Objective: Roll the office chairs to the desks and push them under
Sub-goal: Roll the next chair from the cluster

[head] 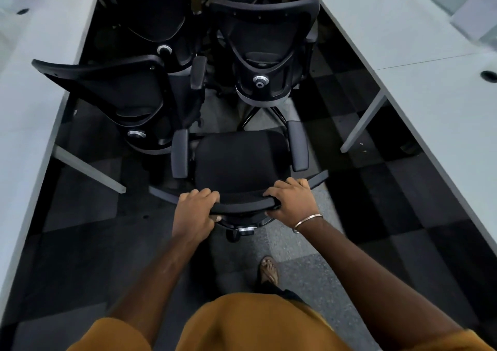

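Aisle between two rows of pale grey desks, seen from the person's head. The nearest office chair [242, 162] stands in the middle of the aisle on the dark checkered carpet [376, 189], its seat facing away from the person and its backrest top edge [243, 205] closest to the viewer. It is not under any desk.

Left hand [195, 211]: fingers curled over the left part of the backrest top edge, thumb underneath, gripping it firmly. Right hand [291, 203]: fingers wrapped over the right part of the same edge, thumb below, likewise gripping. A thin metal bangle [306, 220] sits on the right wrist.

Both armrests of the held chair are visible, one on each side of the black seat.

Ahead, three more black mesh chairs crowd the aisle: one at left [113, 90] angled toward the left desk [29, 108], partly at its edge; one behind it [145, 9]; one at centre right [265, 49], its back toward the viewer, just beyond the held chair. A further chair behind these is only partly visible.

The right desk [430, 95] runs along the aisle with round cable holes in its top. One sandalled foot [268, 270] is on the carpet below the chair
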Demonstrator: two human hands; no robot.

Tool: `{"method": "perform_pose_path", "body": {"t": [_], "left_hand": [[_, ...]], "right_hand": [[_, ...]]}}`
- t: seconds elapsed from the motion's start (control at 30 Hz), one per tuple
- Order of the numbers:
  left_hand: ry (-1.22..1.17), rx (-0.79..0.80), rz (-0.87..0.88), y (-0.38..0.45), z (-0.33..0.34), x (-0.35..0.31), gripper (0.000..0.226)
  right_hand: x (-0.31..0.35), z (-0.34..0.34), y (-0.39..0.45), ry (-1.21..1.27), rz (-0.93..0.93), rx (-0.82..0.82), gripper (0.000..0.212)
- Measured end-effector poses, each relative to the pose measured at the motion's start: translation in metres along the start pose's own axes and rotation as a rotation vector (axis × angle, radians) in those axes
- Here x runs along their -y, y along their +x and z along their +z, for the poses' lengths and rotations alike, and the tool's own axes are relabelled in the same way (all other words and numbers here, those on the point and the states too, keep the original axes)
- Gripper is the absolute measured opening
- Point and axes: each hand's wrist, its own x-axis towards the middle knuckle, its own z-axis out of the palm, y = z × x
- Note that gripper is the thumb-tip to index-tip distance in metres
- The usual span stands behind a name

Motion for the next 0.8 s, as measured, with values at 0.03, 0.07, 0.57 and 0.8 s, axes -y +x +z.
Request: {"method": "perform_pose_path", "body": {"t": [0.03, 0.07, 0.57, 0.8], "left_hand": [[0.004, -0.007, 0.007, -0.008, 0.001, -0.001, 0.042], [0.008, -0.007, 0.014, -0.017, 0.001, -0.003, 0.043], [0.042, -0.019, 0.045, -0.181, 0.019, -0.007, 0.035], [0.033, -0.033, -0.005, -0.244, 0.028, -0.037, 0.036]], "right_hand": [[0.004, 0.002, -0.007, -0.013, 0.012, -0.002, 0.043], [0.008, 0.003, -0.014, -0.021, 0.024, -0.003, 0.043], [0.083, 0.034, -0.153, -0.031, 0.067, -0.007, 0.042], [0.086, 0.031, -0.207, -0.016, 0.014, 0.029, 0.041]]}}
